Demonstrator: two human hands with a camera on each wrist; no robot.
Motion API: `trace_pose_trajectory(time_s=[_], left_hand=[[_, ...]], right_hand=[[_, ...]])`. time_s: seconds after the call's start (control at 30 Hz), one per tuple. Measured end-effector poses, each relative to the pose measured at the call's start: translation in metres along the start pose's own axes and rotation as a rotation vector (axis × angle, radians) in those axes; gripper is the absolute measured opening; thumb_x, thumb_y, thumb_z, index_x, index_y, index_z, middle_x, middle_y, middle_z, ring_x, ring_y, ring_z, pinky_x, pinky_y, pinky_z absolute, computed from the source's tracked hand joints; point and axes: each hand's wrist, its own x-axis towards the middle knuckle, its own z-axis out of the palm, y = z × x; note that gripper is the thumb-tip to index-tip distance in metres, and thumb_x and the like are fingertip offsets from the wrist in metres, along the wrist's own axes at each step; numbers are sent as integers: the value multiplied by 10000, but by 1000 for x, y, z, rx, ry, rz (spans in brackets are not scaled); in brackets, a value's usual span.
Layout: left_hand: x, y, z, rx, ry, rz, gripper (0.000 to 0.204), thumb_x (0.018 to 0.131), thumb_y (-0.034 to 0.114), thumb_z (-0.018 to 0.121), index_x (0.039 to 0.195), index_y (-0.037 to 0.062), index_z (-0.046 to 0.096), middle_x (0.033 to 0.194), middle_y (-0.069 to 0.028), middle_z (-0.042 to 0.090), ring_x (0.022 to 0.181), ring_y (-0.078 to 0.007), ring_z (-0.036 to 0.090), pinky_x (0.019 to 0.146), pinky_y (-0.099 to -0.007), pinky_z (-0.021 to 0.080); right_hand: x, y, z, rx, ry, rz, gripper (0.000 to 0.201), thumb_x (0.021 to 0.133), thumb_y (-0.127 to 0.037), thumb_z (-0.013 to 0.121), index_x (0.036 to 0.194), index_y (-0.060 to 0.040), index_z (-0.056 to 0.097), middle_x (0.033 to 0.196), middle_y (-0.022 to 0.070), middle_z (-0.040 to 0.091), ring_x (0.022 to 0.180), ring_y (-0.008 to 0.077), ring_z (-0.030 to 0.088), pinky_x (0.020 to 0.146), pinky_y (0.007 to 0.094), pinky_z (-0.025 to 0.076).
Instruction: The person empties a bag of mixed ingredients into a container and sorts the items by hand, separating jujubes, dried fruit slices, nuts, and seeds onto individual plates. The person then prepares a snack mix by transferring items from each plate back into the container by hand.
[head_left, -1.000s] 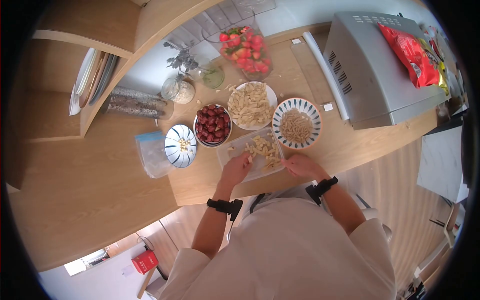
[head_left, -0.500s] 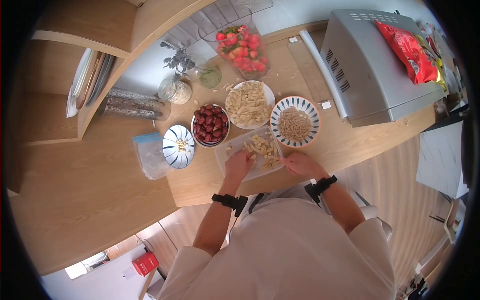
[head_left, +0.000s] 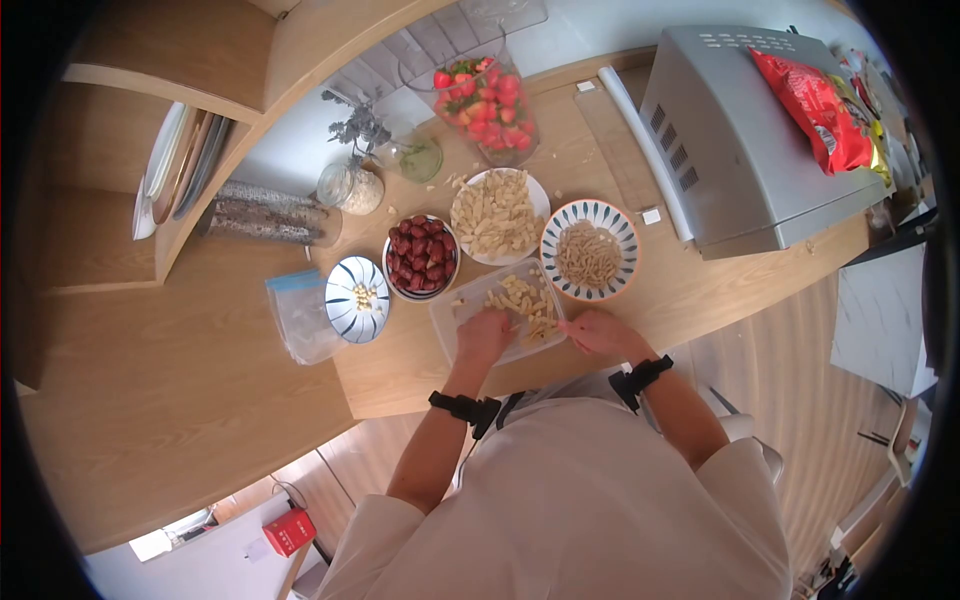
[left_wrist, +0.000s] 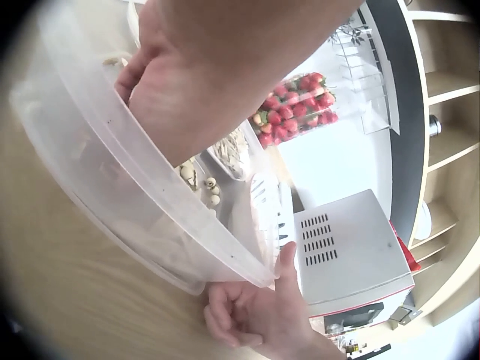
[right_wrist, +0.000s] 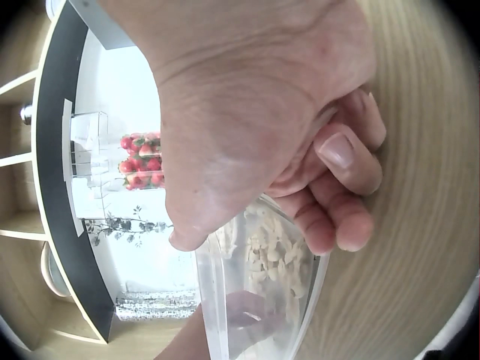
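A clear plastic container (head_left: 470, 292) sits near the table's front edge with pale, elongated pieces (head_left: 525, 298) in it. My left hand (head_left: 485, 338) reaches down inside, at the left of these pieces. Its fingertips are mostly hidden, and I cannot tell whether they pinch one. At the container's right side my right hand (head_left: 600, 332) holds the rim; in the right wrist view its thumb (right_wrist: 191, 229) lies along the inner side and the other fingers curl outside the wall. Just behind the container stand a white plate (head_left: 541, 200) of similar pale pieces and a patterned bowl (head_left: 628, 240) of thin brownish pieces.
Red dates (head_left: 420, 257) fill a bowl left of the plate. Beside it are a striped bowl (head_left: 350, 320) with a few pale bits and a zip bag (head_left: 297, 325). A strawberry pitcher (head_left: 490, 110), a glass jar (head_left: 352, 188) and a grey oven (head_left: 735, 140) stand behind.
My left hand has shifted slightly right and lower into the container; the pale piece seen at its fingertips earlier is now out of sight. The right hand stays at the rim.
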Motion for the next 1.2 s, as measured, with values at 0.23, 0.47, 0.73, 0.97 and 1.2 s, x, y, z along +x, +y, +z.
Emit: trace_pose_trajectory(time_s=[0.23,0.47,0.73,0.97,1.2], left_hand=[[-2,9,-13,-17,0,15,145,755,251,700,846,138,700,864,-98,700,886,-301,674,753,-448,530],[6,7,-5,48,62,12,197,751,285,698,889,145,698,814,-69,707,832,-290,683,720,-433,533],[6,2,-11,-13,91,69,187,767,275,677,897,142,690,815,-75,703,816,-310,681,706,-446,532],[13,2,-8,27,177,157,229,800,249,657,979,135,572,780,-100,671,808,-324,679,676,-472,521],[17,0,-5,82,112,115,227,816,266,656,996,146,589,857,-98,696,817,-333,680,679,-471,520]], right_hand=[[-3,-4,-1,9,5,-8,737,958,-628,416,531,-54,592,489,47,546,509,201,568,581,337,469],[0,3,1,26,22,8,734,949,-644,420,555,-55,610,514,52,570,530,208,586,594,339,478],[-2,-1,0,48,12,29,735,933,-670,429,592,-49,625,543,64,593,547,204,607,599,343,493],[-3,-4,0,9,25,25,680,997,-556,414,568,-59,591,516,27,561,515,160,562,553,314,453],[-2,-3,3,6,34,19,675,994,-556,420,569,-64,602,504,24,562,519,159,580,554,311,462]])
